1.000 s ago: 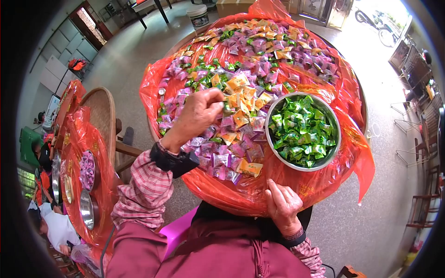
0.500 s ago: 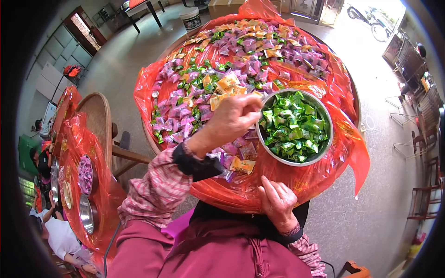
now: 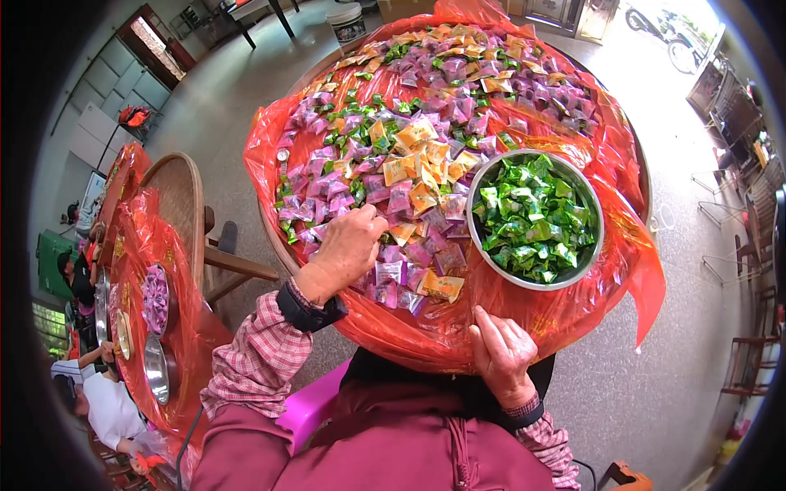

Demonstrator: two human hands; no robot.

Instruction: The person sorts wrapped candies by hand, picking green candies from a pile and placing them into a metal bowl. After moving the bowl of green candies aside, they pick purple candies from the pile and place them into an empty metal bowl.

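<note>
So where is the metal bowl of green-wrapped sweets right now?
In the head view, the metal bowl sits right of centre on the red plastic sheet, just right of the orange-wrapped sweets and beyond the right hand.

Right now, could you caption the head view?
Left hand over purple, green and orange wrapped packets; green ones fill a round metal bowl.

1. Reaching with the left hand [image 3: 342, 250] at purple-wrapped candies [image 3: 399, 196], fingers bent down.
2. Keeping the right hand [image 3: 505, 356] loosely curled by the near edge of red plastic sheeting [image 3: 573, 303].
3. Facing a round metal bowl [image 3: 598, 233] full of green-wrapped candies [image 3: 536, 217], right of orange-wrapped candies [image 3: 422, 168].
4. Wearing checked sleeves [image 3: 262, 348].
5. Sitting near another sheeted table [image 3: 184, 360] on the left, with metal bowls [image 3: 155, 368] on top.
</note>
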